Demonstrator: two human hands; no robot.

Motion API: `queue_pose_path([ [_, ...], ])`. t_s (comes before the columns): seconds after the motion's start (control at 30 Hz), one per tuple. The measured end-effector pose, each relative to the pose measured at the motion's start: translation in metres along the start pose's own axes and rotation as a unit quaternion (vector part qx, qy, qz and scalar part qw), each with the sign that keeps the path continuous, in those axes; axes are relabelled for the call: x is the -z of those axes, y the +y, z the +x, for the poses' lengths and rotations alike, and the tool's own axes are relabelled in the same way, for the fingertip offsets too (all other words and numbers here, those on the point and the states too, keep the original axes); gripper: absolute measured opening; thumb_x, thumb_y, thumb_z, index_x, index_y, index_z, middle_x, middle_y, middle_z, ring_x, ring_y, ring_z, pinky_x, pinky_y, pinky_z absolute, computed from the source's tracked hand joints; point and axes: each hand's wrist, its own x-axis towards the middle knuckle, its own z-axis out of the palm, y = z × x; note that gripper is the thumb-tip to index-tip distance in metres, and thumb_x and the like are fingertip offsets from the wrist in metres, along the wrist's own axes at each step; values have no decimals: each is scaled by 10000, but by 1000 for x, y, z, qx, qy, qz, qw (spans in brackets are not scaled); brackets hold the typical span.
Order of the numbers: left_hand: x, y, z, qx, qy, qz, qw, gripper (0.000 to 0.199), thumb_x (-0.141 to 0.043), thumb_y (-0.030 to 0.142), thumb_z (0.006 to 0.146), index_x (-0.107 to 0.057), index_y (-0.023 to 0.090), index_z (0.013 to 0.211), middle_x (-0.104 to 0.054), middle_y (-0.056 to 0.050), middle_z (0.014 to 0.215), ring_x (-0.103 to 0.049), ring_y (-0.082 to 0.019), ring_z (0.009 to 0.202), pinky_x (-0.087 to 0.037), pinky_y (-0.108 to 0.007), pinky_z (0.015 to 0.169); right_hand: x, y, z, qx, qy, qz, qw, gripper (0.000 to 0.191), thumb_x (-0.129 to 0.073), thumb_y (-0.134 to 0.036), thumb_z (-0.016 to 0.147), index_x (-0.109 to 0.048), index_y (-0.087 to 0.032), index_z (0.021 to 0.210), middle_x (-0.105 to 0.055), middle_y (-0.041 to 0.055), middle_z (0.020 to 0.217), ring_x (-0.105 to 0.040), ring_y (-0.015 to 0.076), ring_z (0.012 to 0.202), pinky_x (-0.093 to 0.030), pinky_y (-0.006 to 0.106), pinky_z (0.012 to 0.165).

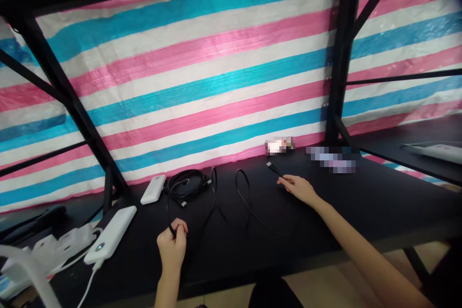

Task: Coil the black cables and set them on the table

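My right hand [299, 189] pinches a black cable just behind its USB plug [269, 165], which points up and to the left. At the left, my left hand [173, 240] is closed on a black cable near the table's front. Between the hands, loose loops of black cable [249, 192] rise and lie over the dark table. Beyond my left hand sits a coiled black cable [187, 184] with light metal plugs showing, beside a small white power bank [153, 189]. Whether the held cable crosses the coil is hard to tell.
A larger white power bank [111, 234] with a white cable plugged in lies at the left, beside a white power strip with chargers [54, 250]. Blurred-out items [280, 146] stand at the back. Black metal frame posts [341, 57] stand before a striped sheet [202, 77].
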Motion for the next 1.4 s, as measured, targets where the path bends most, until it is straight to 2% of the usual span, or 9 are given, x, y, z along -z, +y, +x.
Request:
queue_pose_path([
  [0.37,-1,-1,1,1,-1,-12,1000,240,-399,161,733,-526,193,533,-462,50,423,-446,-92,390,-333,-199,451,1,-2,-1,-4,1,4,1000,389,-376,-532,814,-662,-267,810,-619,-23,613,-588,164,625,-354,244,562],
  [0.47,-2,2,0,2,3,-40,999,216,-388,175,751,-525,188,584,-548,25,531,-486,-95,439,-367,-201,478,1,-4,-2,2,3,10,1000,420,-358,-568,811,-645,-263,783,-618,-20,621,-589,169,634,-359,251,574],
  [0.6,-3,10,-1,56,22,-81,995,128,-407,221,781,-518,186,833,-575,24,603,-500,-103,452,-371,-194,445,0,-8,-6,9,31,-38,999,400,-431,-617,748,-557,-243,683,-600,-22,640,-581,186,662,-350,258,568],
  [0.67,-4,14,-3,85,46,-85,992,191,-427,253,796,-477,190,970,-569,41,588,-481,-101,424,-372,-192,434,0,-9,-8,20,39,-58,997,403,-428,-625,744,-518,-241,661,-582,-26,635,-576,184,652,-349,256,557],
  [0.73,-4,15,-4,84,67,-81,991,215,-427,251,798,-457,194,1003,-611,26,653,-474,-93,416,-386,-196,449,0,-9,-9,30,32,-65,997,405,-399,-623,758,-513,-247,664,-573,-27,625,-577,183,642,-359,256,555],
  [0.93,-6,11,-8,60,76,-79,992,243,-395,166,773,-446,203,1007,-666,5,773,-512,-95,445,-419,-206,501,-2,-6,-6,65,13,-97,993,291,-440,-554,757,-518,-274,747,-577,-31,650,-577,179,615,-380,258,543],
  [1.13,-6,6,-8,37,35,-91,995,199,-336,164,824,-520,198,894,-613,23,608,-544,-111,481,-420,-209,549,-15,-18,-13,145,17,-128,981,310,-466,-512,754,-397,-240,623,-482,-32,545,-505,157,513,-343,248,491],
  [1.3,-5,3,-12,-4,12,-109,994,252,-350,222,846,-571,186,730,-549,10,506,-531,-116,460,-418,-214,537,-25,-37,-25,214,127,-64,966,366,-483,-473,771,-314,-228,558,-408,-28,519,-416,126,467,-338,250,503],
  [1.4,-5,1,-12,0,9,-140,990,255,-381,258,839,-574,183,690,-547,9,486,-521,-118,441,-416,-217,509,-31,-61,-36,249,172,9,953,389,-489,-428,781,-281,-222,524,-458,-5,584,-452,114,499,-372,246,556],
])
